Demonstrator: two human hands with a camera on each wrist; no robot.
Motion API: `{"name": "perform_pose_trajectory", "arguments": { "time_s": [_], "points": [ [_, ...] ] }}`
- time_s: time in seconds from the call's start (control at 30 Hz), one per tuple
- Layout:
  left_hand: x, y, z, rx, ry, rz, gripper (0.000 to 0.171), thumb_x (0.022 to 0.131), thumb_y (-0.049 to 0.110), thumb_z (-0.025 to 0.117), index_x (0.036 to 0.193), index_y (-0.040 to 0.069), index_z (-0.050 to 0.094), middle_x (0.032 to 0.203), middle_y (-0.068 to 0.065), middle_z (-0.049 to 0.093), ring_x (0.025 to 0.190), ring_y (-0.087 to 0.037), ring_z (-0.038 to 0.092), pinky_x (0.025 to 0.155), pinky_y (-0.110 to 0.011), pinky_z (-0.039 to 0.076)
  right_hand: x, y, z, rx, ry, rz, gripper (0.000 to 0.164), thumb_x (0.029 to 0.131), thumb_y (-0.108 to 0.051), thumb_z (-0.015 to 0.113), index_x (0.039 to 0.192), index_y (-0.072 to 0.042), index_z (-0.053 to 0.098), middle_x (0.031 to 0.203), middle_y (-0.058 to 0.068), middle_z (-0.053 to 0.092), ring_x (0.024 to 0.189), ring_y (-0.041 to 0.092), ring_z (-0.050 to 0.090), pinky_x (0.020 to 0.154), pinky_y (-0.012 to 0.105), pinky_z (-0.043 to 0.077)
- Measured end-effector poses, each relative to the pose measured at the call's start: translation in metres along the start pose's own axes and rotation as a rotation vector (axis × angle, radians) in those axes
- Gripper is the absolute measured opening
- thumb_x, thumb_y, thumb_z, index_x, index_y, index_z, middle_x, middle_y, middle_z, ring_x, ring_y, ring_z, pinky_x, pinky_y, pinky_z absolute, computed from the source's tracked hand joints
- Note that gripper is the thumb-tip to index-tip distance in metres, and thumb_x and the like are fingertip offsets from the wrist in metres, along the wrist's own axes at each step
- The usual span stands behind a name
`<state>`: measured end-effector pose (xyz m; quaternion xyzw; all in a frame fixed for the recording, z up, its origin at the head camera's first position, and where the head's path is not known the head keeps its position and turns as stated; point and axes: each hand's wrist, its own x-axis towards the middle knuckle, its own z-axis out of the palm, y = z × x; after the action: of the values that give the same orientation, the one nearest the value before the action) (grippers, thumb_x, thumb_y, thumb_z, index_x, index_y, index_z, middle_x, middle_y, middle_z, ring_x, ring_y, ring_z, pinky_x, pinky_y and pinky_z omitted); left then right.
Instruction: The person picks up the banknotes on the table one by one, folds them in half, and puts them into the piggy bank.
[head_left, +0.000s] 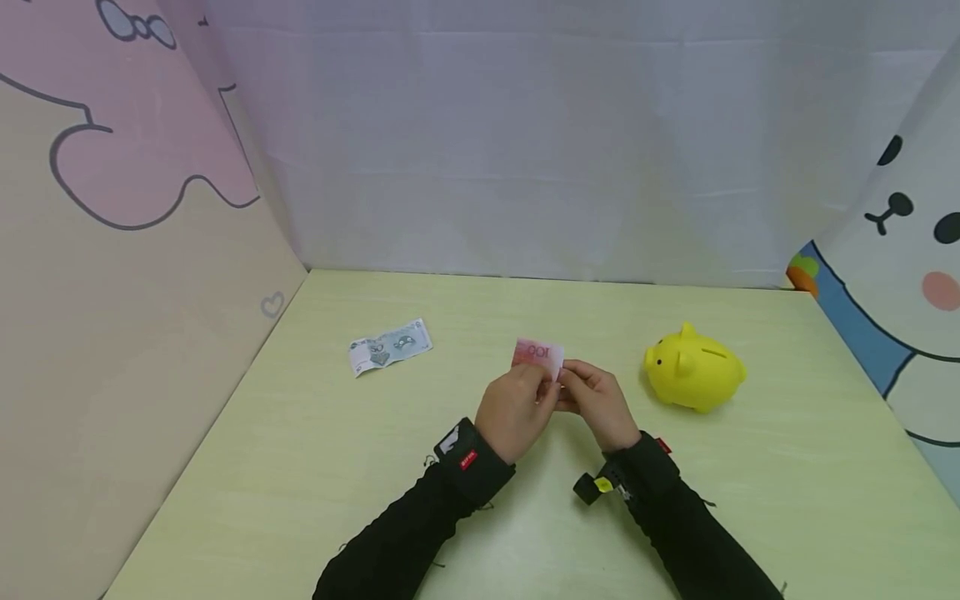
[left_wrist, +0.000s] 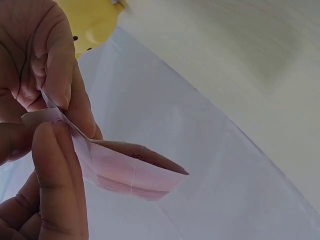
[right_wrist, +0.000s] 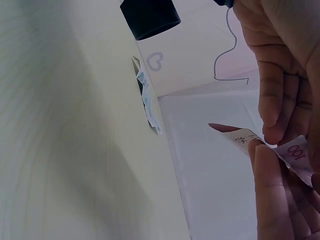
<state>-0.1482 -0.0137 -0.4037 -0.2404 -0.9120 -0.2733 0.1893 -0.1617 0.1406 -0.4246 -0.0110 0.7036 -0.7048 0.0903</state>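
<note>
Basically, one pink note (head_left: pixel 537 353) is being held over the middle of the desk (head_left: pixel 300 517): L hand (head_left: pixel 515 414) is pinching its near end, fingers closed on it; R hand (head_left: pixel 602 408) is pinching its R edge, fingers curled in, tips nearly meeting the L's. Per L wrist view, the note is bending over on itself, w/ a gaping hollow at the free end; that end is pointing twd the back edge. Full long axis: can't tell, fingers are covering part. Key relation: the yellow piggy bank (head_left: pixel 693 379) is standing R of the fingers, R hand being nearer, snout facing the hands, long axis running roughly w/ the back edge, slot (head_left: pixel 714 352) on top running the same way. A strip of bare desk is separating R hand from snout; more is stretching btwn bank and R edge. Other side, the blue-green note (head_left: pixel 390 347) is lying creased nr the back L corner, well apart from L hand, the nearer one, its long axis slanting a bit, R end closer to the back edge.
</note>
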Motion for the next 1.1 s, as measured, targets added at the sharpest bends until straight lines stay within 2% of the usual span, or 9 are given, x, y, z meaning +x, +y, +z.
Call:
{"name": "perform_pose_trajectory", "arguments": {
  "time_s": [0.27, 0.4, 0.6, 0.73, 0.9, 1.1],
  "points": [
    [0.0001, 0.0002, -0.0004, -0.003, -0.016, -0.018, 0.013, 0.092, 0.018, 0.068, 0.085, 0.007, 0.067, 0.073, -0.001, 0.061, 0.062, -0.011, 0.052, 0.055, -0.018, 0.039, -0.0017, 0.0009, -0.0008, 0.046, -0.026, -0.005, 0.043, 0.105, -0.027, 0.044, 0.126, 0.008, 0.058, 0.095, -0.006, 0.072, 0.082, 0.01, 0.071, 0.077, 0.027, 0.059],
    [0.0001, 0.0002, -0.001, -0.001, -0.012, -0.014, 0.013, 0.092, 0.018, 0.068, 0.086, 0.007, 0.068, 0.074, -0.001, 0.062, 0.063, -0.011, 0.054, 0.056, -0.019, 0.042, -0.0017, 0.0009, -0.0011, 0.044, -0.024, -0.005, 0.043, 0.104, -0.03, 0.048, 0.123, 0.007, 0.06, 0.094, -0.007, 0.072, 0.083, 0.01, 0.071, 0.077, 0.027, 0.059],
    [-0.0006, -0.0007, -0.0001, 0.013, 0.011, 0.008, 0.012, 0.091, 0.017, 0.068, 0.087, 0.006, 0.068, 0.075, -0.002, 0.064, 0.065, -0.012, 0.058, 0.057, -0.021, 0.046, -0.0007, 0.0003, -0.0004, 0.028, -0.013, 0.001, 0.039, 0.103, -0.026, 0.051, 0.125, 0.006, 0.058, 0.093, -0.008, 0.072, 0.082, 0.01, 0.071, 0.077, 0.026, 0.059],
    [-0.0006, -0.0003, -0.0004, 0.007, 0.013, 0.015, 0.013, 0.091, 0.018, 0.07, 0.087, 0.006, 0.068, 0.074, -0.002, 0.063, 0.062, -0.011, 0.055, 0.055, -0.019, 0.042, -0.0004, 0.0003, 0.0004, 0.013, 0.001, -0.005, 0.037, 0.103, -0.021, 0.051, 0.127, 0.007, 0.057, 0.094, -0.007, 0.072, 0.081, 0.009, 0.07, 0.077, 0.026, 0.059],
    [-0.0006, 0.0004, -0.0009, -0.002, -0.004, 0.007, 0.015, 0.09, 0.02, 0.071, 0.087, 0.006, 0.067, 0.072, -0.001, 0.06, 0.061, -0.01, 0.049, 0.054, -0.017, 0.035, -0.0003, 0.0003, 0.0011, -0.01, 0.017, 0.003, 0.035, 0.103, -0.018, 0.051, 0.127, 0.006, 0.058, 0.094, -0.005, 0.073, 0.08, 0.009, 0.069, 0.076, 0.025, 0.059],
    [-0.0012, 0.0014, -0.0047, -0.047, -0.037, -0.02, 0.016, 0.091, 0.022, 0.071, 0.09, 0.006, 0.068, 0.074, -0.001, 0.061, 0.064, -0.011, 0.051, 0.057, -0.017, 0.04, -0.0012, -0.0009, -0.0002, -0.023, 0.033, -0.019, 0.032, 0.103, -0.015, 0.051, 0.125, 0.007, 0.058, 0.089, -0.006, 0.072, 0.077, 0.008, 0.067, 0.075, 0.026, 0.059]
  ]
}}
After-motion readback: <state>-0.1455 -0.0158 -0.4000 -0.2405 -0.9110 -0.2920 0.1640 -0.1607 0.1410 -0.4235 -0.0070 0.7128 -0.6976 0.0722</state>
